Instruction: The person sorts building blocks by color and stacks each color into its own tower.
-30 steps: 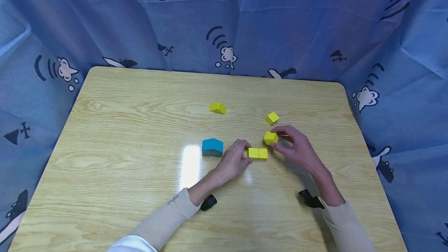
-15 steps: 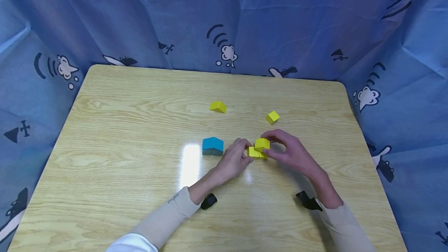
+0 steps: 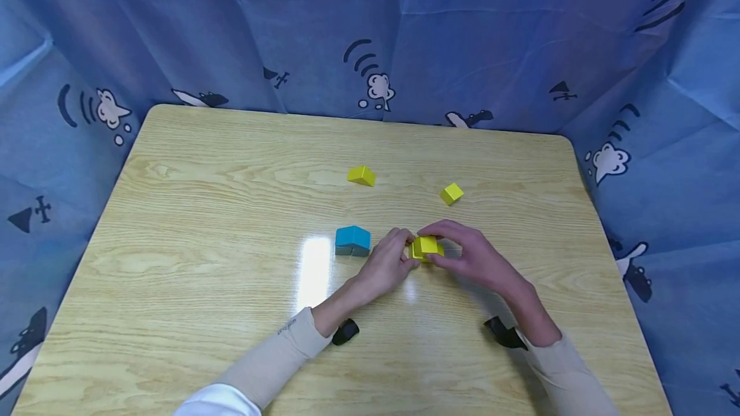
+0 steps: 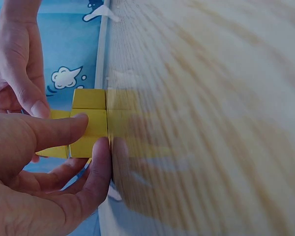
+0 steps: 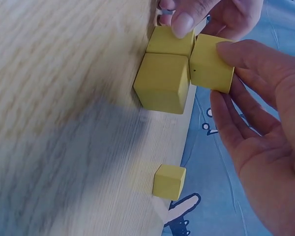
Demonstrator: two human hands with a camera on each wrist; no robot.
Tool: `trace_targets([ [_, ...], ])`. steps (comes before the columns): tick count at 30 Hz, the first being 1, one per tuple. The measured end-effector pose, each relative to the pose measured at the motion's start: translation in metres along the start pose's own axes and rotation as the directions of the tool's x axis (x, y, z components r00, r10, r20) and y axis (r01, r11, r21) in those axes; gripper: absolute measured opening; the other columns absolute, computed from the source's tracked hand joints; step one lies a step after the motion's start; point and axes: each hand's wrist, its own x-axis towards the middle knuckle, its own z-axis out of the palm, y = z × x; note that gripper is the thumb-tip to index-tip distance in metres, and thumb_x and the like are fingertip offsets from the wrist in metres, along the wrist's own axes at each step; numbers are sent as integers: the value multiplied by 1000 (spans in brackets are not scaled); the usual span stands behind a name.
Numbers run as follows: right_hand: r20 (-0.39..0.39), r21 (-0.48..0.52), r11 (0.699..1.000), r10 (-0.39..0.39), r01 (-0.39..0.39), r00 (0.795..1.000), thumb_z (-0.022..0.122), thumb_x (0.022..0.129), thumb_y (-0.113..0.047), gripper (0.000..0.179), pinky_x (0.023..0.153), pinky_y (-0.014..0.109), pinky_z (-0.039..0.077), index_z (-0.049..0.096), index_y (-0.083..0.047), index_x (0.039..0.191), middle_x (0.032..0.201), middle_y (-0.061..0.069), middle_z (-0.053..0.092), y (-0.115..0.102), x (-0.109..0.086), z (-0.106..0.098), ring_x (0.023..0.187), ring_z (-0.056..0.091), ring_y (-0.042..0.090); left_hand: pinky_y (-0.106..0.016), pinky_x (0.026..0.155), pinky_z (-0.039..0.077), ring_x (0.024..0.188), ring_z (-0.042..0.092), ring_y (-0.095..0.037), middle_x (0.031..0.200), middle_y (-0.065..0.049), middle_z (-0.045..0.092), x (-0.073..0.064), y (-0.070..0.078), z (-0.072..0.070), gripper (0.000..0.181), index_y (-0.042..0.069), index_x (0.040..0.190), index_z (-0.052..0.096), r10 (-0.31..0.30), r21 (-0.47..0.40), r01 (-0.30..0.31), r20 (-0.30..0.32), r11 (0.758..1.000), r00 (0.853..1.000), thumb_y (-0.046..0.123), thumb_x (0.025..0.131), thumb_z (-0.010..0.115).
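In the head view two yellow cubes stand side by side on the table, mostly covered by a third. My left hand [image 3: 384, 263] pinches the left cube [image 4: 90, 132] of that pair between thumb and fingers. Beside it, the right cube [image 5: 162, 83] touches its neighbour. My right hand [image 3: 476, 260] pinches the upper yellow cube [image 5: 211, 64], which lies on top of the pair near the seam. Whether that cube fully rests there, I cannot tell.
A blue peaked block [image 3: 352, 237] sits on a darker base just left of my left hand. Farther back on the wooden table [image 3: 231, 165] are a yellow wedge-shaped block [image 3: 361, 176] and a loose yellow cube [image 3: 451, 194]. A blue patterned curtain [image 3: 324, 31] surrounds the table.
My right hand has carried its yellow cube leftward and toward me, from beside the pair to on top of it. My left hand has stayed on the left cube.
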Motion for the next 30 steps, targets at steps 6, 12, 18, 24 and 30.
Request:
trace_targets([
  [6, 5, -2, 1000, -8, 8, 1000, 82, 84, 4, 45, 92, 50, 55, 69, -7, 126, 123, 3, 69, -3, 2, 2, 110, 64, 21, -17, 67, 50, 82, 57, -10, 117, -12, 59, 0, 1, -2, 37, -4, 126, 58, -2, -8, 2, 5, 1000, 1000, 3, 94, 75],
  [12, 1, -11, 1000, 0, 0, 1000, 82, 85, 1, 44, 92, 49, 55, 68, -7, 127, 123, 3, 69, -4, 3, 3, 109, 64, 21, -17, 68, 50, 83, 58, -12, 117, -13, 59, 1, 0, -3, 36, -4, 125, 58, 16, -5, -16, 0, 1000, 1000, 2, 93, 75],
  [18, -56, -21, 998, 64, -65, 996, 77, 93, -8, 38, 94, 54, 53, 65, -3, 128, 124, 11, 68, 2, 3, -6, 112, 64, 28, -17, 68, 50, 84, 58, -12, 118, -13, 59, 1, 0, -2, 37, -3, 125, 59, 2, -4, -2, 3, 1000, 1000, 2, 93, 75],
  [24, -151, -53, 992, 106, -115, 983, 71, 97, -6, 29, 94, 56, 51, 66, 0, 125, 120, 15, 68, 15, 4, -14, 112, 64, 33, -17, 68, 50, 84, 59, -12, 119, -12, 59, 1, 0, -1, 37, -2, 126, 59, -10, 6, 10, -1, 1000, 1000, 3, 93, 75],
  [30, -215, -89, 989, 99, -120, 972, 71, 97, -5, 28, 93, 57, 51, 66, 1, 124, 118, 16, 68, 25, 6, -14, 110, 63, 34, -17, 70, 49, 85, 59, -13, 119, -11, 59, 0, 0, 0, 37, -2, 126, 58, -2, 9, 2, -7, 1000, 1000, 2, 93, 75],
])
